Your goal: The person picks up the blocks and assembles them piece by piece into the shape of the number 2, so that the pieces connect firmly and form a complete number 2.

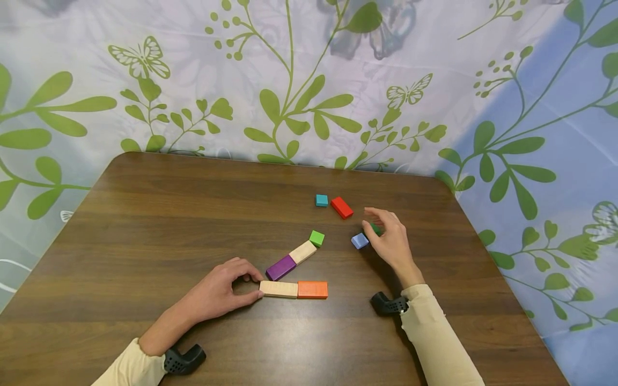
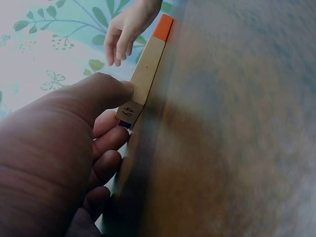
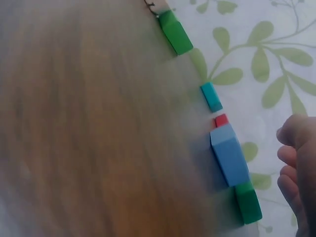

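Note:
At the near left, my left hand (image 1: 219, 289) pinches the left end of a plain wooden block (image 1: 279, 289) between thumb and fingers. Handwritten marks show on that end in the left wrist view. An orange block (image 1: 313, 289) lies in line against its right end. Above the table, my right hand (image 1: 392, 241) hovers with loosely bent fingers and holds nothing. Closest to it are a blue block (image 1: 359, 241) and a dark green block (image 1: 374, 230), the latter partly hidden by the hand in the head view. In the right wrist view, the fingers (image 3: 291, 163) are apart from both.
Beyond the wooden and orange pair, a slanted row runs from a purple block (image 1: 281, 267) through another plain wooden block (image 1: 303, 252) to a light green block (image 1: 316, 238). Farther back lie a teal block (image 1: 321, 200) and a red block (image 1: 341, 208). A patterned cloth (image 1: 299, 80) hangs behind the table.

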Demonstrator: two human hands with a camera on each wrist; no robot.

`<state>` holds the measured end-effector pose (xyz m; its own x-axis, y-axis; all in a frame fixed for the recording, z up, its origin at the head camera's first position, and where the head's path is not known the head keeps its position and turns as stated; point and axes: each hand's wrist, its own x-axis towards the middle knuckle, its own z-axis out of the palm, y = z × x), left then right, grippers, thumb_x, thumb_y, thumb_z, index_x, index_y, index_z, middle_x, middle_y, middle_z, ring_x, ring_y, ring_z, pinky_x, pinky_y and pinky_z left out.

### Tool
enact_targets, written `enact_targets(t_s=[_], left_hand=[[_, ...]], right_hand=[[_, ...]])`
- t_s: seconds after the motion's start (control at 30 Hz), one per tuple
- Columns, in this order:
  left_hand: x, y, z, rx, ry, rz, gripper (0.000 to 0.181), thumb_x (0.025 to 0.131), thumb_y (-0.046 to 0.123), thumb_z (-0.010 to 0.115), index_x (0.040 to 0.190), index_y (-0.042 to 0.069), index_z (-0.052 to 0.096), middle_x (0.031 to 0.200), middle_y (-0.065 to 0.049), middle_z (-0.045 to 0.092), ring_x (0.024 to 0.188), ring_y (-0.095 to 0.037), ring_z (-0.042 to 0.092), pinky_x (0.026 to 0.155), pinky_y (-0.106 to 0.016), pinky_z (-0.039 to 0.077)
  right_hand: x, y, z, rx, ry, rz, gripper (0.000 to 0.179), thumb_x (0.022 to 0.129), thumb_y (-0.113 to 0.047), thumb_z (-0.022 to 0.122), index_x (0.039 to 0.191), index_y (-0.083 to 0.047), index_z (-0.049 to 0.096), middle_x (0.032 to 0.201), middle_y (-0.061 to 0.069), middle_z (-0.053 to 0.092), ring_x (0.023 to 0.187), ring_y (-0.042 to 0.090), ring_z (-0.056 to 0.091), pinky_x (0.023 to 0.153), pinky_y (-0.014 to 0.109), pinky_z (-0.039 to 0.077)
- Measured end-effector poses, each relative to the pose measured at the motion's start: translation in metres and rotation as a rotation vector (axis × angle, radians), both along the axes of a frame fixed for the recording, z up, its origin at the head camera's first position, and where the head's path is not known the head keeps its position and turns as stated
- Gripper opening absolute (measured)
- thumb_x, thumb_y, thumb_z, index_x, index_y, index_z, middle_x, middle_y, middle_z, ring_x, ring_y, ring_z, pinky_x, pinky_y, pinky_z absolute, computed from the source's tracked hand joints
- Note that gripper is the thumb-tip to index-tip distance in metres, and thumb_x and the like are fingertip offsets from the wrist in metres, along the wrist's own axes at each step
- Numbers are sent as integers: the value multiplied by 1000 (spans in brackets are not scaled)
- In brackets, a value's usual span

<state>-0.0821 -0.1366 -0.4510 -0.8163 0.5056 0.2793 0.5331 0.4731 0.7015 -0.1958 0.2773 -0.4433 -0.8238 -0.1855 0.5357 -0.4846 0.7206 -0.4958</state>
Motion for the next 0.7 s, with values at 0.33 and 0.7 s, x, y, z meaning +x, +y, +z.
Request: enact_targets(t_s=[0.33, 0.7], left_hand=[[0, 0, 0, -1, -5, 2, 23, 87, 24, 85, 104, 29, 70, 98, 16, 65, 90, -4, 56, 80, -26, 51], [0, 0, 0, -4, 2, 1, 24, 87, 24, 85, 104, 29, 70, 99, 16, 65, 91, -4, 56, 80, -26, 51]], right_hand=[[2, 6, -2, 7, -73, -35, 37, 94, -13, 75, 128, -2, 68, 121, 13, 71, 103, 32, 65, 90, 50, 54], [2, 10, -7, 49, -196, -88, 42, 96, -21, 72, 132, -2, 63, 124, 15, 68, 105, 34, 64, 92, 53, 51]])
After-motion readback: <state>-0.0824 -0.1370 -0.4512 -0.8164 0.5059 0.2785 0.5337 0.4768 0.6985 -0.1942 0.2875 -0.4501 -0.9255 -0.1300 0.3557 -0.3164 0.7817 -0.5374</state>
